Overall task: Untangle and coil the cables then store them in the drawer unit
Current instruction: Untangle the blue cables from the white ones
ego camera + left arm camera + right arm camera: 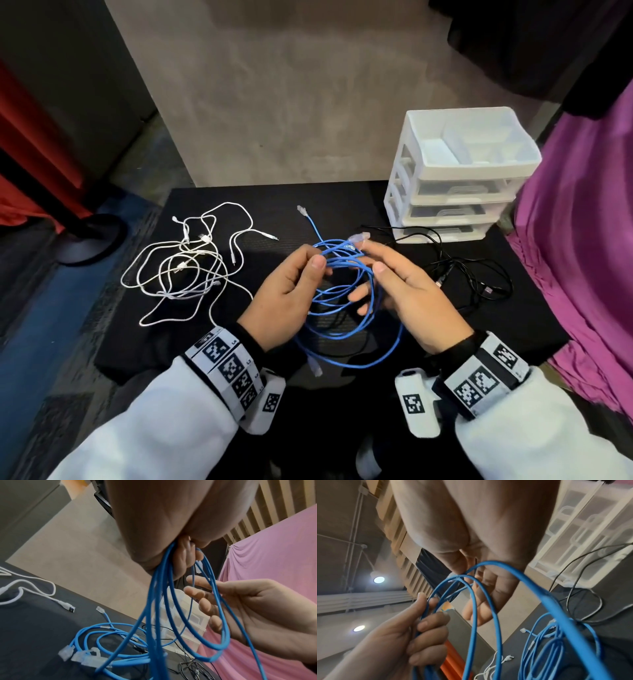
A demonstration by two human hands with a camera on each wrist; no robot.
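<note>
The left hand (286,298) pinches a bundle of loops of the thin blue network cable (346,274) between thumb and curled fingers, above the middle of the black tabletop (274,202). The right hand (409,298) is spread, its fingers nearly straight and passed through the blue loops; one strand lies over the fingers (488,595), and a clear plastic plug (359,236) sits at its fingertips. In the left wrist view the loops hang down from the left hand's grip (171,561) and the right hand's open palm (257,608) faces them. Further blue loops with clear plugs (77,654) lie on the tabletop below both hands, and one free plug end (302,209) points toward the far edge.

The tangled white charging cables (191,263) lie on the left part of the tabletop, well apart from the hands. The thin black cables (472,274) lie loose on the right part, just in front of the white plastic three-drawer unit (459,178), which stands at the far right corner; all three translucent drawers are closed. A magenta cloth (582,240) hangs beside the unit.
</note>
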